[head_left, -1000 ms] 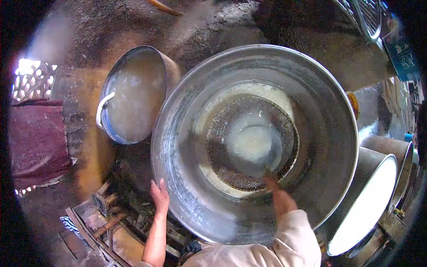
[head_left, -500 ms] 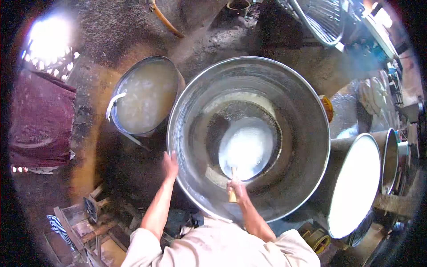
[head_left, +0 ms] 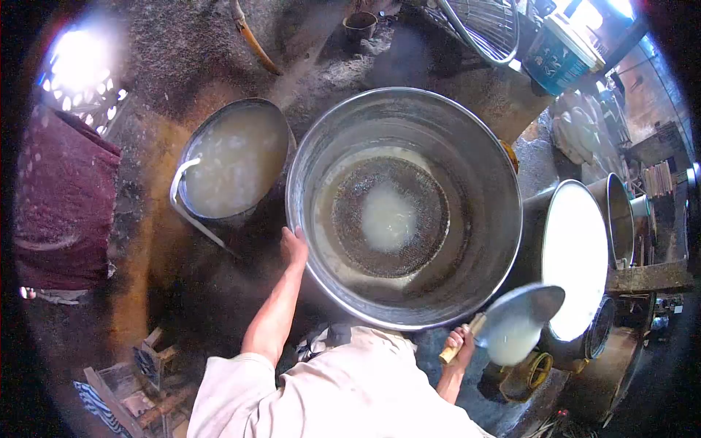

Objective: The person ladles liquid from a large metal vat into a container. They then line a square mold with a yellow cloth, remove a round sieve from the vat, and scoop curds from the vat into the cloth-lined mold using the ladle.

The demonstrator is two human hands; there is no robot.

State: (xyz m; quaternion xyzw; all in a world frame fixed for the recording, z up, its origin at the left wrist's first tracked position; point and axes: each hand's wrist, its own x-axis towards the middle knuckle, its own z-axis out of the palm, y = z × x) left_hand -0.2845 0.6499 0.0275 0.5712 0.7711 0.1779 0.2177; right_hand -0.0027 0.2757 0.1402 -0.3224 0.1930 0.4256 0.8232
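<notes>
A large round metal vat [head_left: 482, 131] stands before me, with a perforated dark disc [head_left: 350, 219] inside and a whitish wet patch [head_left: 388, 217] at its middle. My left hand [head_left: 294, 247] rests at the vat's left rim, its fingers partly hidden by the edge. Outside the rim at the lower right, my right hand [head_left: 460, 346] is wrapped round the wooden handle of a wide metal scoop [head_left: 522, 310]. Some whitish liquid lies in the scoop, which is tilted and slightly blurred.
On the left is a pot of cloudy liquid [head_left: 237, 160] with a white handle. A vessel with a bright white top [head_left: 575, 259] stands right of the vat, beside another metal drum [head_left: 621, 219]. A blue-green bucket [head_left: 558, 55] is at the upper right, a wooden frame [head_left: 120, 398] at the lower left.
The scoop has moved from inside the vat out past its lower right rim, carried by my right hand. My left hand stays by the left rim. The view has shifted.
</notes>
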